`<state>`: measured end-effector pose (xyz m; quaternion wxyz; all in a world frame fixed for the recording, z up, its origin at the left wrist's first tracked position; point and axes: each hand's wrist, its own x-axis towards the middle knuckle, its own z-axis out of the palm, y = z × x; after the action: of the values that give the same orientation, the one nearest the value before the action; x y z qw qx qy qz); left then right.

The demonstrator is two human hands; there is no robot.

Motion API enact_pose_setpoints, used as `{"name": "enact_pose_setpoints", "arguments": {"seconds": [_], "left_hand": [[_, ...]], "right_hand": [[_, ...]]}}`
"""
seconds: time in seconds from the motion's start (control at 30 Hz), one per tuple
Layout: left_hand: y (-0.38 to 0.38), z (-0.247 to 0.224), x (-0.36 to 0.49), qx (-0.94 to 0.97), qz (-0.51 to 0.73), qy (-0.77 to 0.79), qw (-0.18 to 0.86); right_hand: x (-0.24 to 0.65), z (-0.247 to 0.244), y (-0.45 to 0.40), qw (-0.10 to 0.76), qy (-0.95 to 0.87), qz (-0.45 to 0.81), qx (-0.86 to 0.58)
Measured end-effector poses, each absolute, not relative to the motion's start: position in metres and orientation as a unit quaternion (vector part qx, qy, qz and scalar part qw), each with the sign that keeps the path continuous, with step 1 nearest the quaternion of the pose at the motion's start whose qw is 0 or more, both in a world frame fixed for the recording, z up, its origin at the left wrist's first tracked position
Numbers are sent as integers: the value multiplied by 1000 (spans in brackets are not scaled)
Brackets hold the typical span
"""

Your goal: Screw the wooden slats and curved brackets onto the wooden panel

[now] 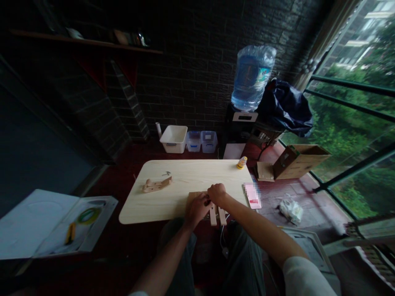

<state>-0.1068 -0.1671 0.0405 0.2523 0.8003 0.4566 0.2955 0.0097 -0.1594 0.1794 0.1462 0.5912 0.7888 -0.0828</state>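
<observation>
At the table's near edge, my left hand (197,208) is closed with its fingertips pinching at the upper part of a wooden piece with two slats (213,216), whose lower ends stick out past the edge. My right hand (217,193) is curled into a fist directly above that piece, close against my left fingers. What the fist grips is hidden. A flat brown board (192,196) lies partly under my left hand. Farther left on the table (138,209) rests another wooden assembly (156,185) with a rounded end. Small dark metal bits (166,173) lie behind it.
A small yellow-capped bottle (242,163) stands at the table's far right corner, a pink sheet (253,195) at its right edge. An open white case (92,224) is at left. Plastic bins (174,139), a water dispenser (243,117) and a cardboard box (290,164) stand beyond.
</observation>
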Motion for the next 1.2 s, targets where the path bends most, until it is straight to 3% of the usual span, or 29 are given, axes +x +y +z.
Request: {"name": "enact_pose_setpoints", "arguments": {"seconds": [0.4,0.53,0.67,0.97,1.2], "left_hand": [[-170,38,-111,789,319,448,274],[-170,38,-112,788,325,438,284],[-170,37,-110,785,335,437,286],[-168,28,-107,782,341,437,286],[-168,28,-106,782,332,443,287]], "right_hand": [[61,178,-169,84,779,-86,616],[103,157,-193,-159,746,-297,575],[117,123,-223,-319,621,-460,549],[97,93,-238,-438,367,-665,481],[95,102,-239,-489,339,-672,442]]}}
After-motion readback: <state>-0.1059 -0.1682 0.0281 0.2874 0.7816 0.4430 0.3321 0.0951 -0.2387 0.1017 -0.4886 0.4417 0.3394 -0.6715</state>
